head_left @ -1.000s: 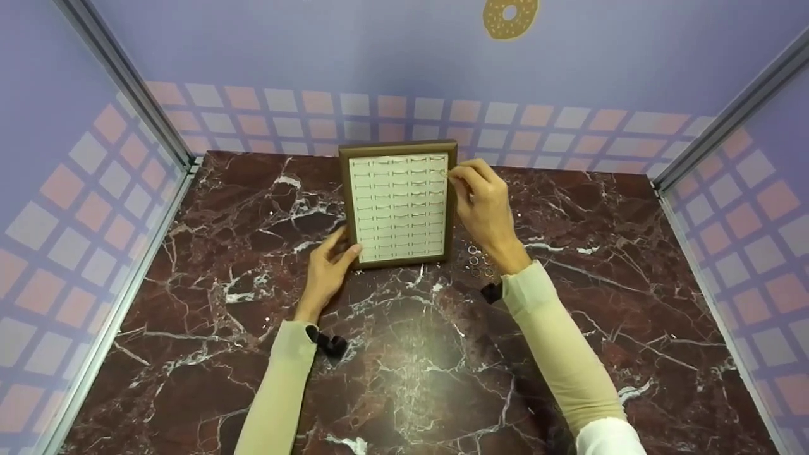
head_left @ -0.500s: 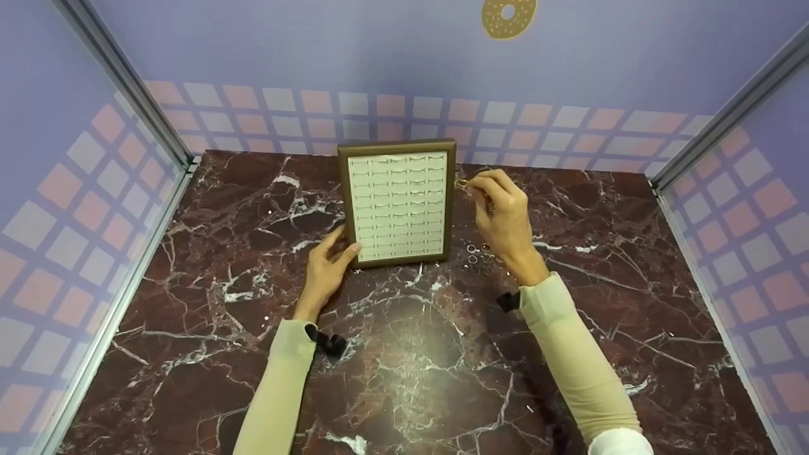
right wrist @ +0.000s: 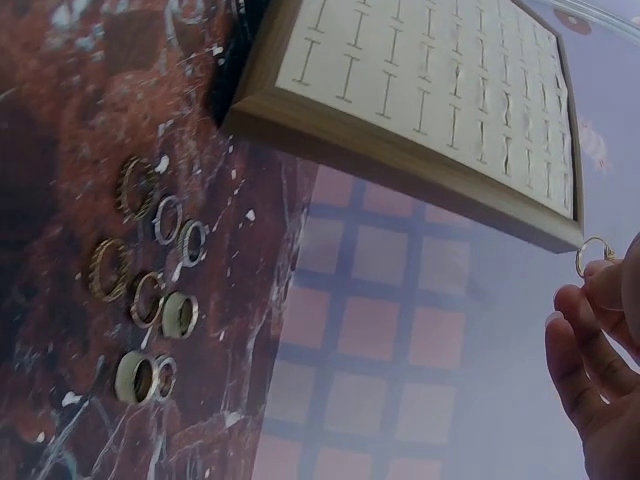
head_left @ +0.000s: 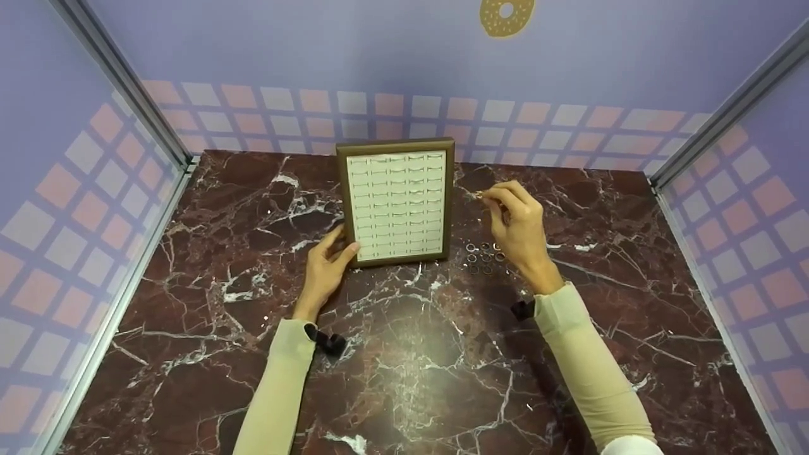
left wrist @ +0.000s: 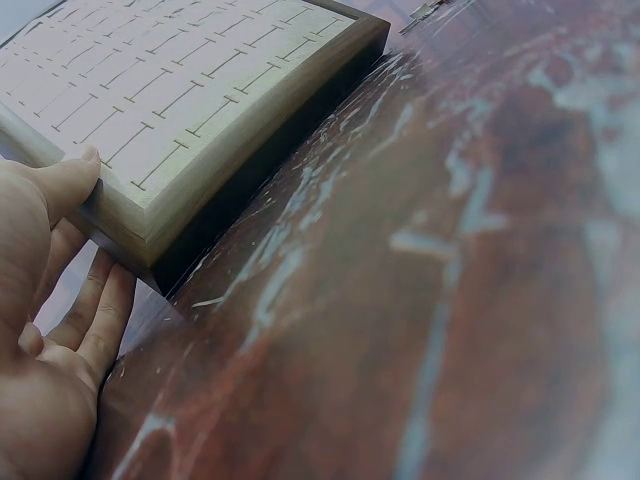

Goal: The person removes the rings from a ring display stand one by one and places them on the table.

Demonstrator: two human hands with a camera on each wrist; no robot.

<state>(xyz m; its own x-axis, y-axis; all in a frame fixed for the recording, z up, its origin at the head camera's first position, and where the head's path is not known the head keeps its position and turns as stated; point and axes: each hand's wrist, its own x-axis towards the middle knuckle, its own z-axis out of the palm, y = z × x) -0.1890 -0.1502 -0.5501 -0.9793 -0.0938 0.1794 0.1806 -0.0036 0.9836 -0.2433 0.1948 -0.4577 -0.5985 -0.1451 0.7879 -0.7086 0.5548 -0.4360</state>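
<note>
A ring display board (head_left: 398,208), a wooden frame around a white panel with rows of slots, stands leaning back near the back wall. My left hand (head_left: 323,268) grips its lower left corner, the thumb lying on the front and the fingers behind the edge, as the left wrist view shows. To the right of the board, my right hand (head_left: 521,227) pinches a thin gold ring (right wrist: 579,262) between thumb and fingertips, in the air and apart from the frame. On the tabletop beneath that hand lie several loose rings (right wrist: 181,315), gold and silver.
The dark red marbled table (head_left: 404,354) is bounded by a purple back wall (head_left: 404,57) with pink and white squares. Side panels with metal rails (head_left: 129,82) flank it. A black wrist strap piece (head_left: 328,341) hangs beside the left cuff.
My right hand has drawn away from the board's upper right edge, moving right and toward me with the ring. My left hand stays on the board's corner.
</note>
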